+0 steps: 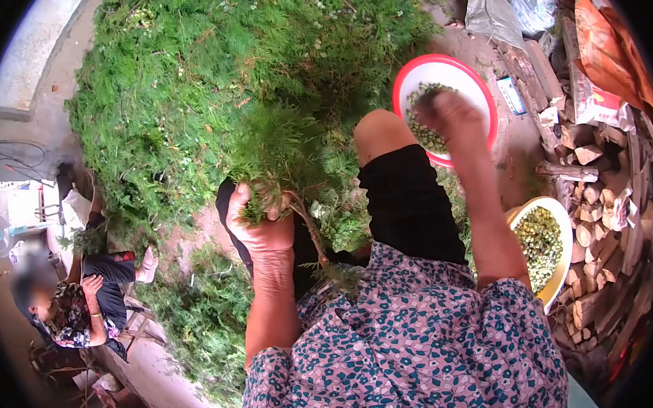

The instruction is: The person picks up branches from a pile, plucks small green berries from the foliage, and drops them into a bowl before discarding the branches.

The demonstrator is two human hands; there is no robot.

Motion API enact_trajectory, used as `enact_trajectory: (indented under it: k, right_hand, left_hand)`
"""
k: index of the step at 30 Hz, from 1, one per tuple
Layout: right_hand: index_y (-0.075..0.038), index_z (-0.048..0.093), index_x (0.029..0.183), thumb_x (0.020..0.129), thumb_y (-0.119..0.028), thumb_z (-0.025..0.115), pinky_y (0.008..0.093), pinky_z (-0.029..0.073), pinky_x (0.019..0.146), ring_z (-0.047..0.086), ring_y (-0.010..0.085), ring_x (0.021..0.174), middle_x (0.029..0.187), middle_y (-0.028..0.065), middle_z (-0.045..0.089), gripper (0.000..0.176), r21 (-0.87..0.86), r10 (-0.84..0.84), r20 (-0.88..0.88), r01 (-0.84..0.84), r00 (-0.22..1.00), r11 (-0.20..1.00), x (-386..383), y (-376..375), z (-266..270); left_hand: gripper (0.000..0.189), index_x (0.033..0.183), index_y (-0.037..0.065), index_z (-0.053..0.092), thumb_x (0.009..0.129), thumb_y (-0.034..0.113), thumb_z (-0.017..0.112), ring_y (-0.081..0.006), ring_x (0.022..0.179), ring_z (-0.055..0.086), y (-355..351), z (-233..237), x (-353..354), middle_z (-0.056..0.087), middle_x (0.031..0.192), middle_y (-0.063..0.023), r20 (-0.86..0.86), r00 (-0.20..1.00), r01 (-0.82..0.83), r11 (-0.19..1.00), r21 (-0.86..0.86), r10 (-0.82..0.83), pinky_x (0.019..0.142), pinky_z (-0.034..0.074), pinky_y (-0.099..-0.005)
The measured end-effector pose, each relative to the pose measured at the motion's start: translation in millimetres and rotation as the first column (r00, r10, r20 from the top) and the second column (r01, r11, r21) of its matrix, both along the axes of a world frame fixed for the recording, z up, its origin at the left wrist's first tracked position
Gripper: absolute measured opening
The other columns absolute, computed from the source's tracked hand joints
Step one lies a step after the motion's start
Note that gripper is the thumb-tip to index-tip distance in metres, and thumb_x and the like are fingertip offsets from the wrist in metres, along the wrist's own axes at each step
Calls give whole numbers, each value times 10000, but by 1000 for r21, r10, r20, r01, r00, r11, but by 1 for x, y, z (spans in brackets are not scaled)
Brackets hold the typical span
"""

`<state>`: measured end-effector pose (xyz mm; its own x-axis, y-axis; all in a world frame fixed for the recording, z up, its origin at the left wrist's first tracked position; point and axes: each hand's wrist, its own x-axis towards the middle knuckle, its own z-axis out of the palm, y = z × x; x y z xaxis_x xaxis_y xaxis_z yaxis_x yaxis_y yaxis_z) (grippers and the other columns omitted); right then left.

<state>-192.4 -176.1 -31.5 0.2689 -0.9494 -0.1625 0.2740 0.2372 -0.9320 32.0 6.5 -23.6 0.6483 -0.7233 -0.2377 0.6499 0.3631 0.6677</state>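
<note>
My left hand is closed round a leafy evergreen branch above my left knee. The branch's green sprays stand up past my fingers, and its bare brown stem runs down toward my lap. Over a white basin with a red rim hangs my right hand, smeared by motion, so its fingers and anything in them cannot be made out. Small pale-green cones or seeds lie in that basin, partly hidden by the hand.
A big heap of cut evergreen branches spreads ahead and left. Beside my right arm stands a yellow tub of similar green pieces. Stacked firewood and sacks line the right. Another person sits at lower left.
</note>
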Motion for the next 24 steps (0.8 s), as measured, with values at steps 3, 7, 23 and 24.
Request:
enact_trajectory:
  k: [3,7,23,24]
  right_hand:
    - [24,525,1075,774,-302,629,323,449,713,595,233,810,855,156,611,456,-303,486,-458,-645,744,702,32,62,37]
    - [43,484,1158,765,-131,638,287,476,729,584,143,771,853,116,627,457,-166,665,-454,-789,593,591,55,99,27]
    - [-5,507,1127,851,-155,533,347,461,708,549,184,784,918,65,573,315,246,508,394,-621,766,744,69,70,-20]
    - [-12,511,1121,852,-170,534,351,458,700,545,185,778,890,60,572,313,209,532,371,-627,761,751,71,72,-19]
  left_hand:
    - [136,787,58,509,733,128,612,-123,502,419,-12,19,-12,524,696,-44,67,997,45,990,-134,-36,436,336,-203]
    - [133,763,51,564,720,155,634,-83,599,448,-15,28,-31,518,703,9,421,907,-43,990,133,-18,538,348,-206]
    - [237,1030,-3,583,801,54,604,-214,940,554,-3,-6,-42,567,1006,-135,874,462,-198,943,267,-150,809,439,-286]
    - [237,1030,-3,583,801,54,604,-214,940,554,-5,-3,-41,567,1006,-135,874,464,-206,942,264,-143,809,439,-286]
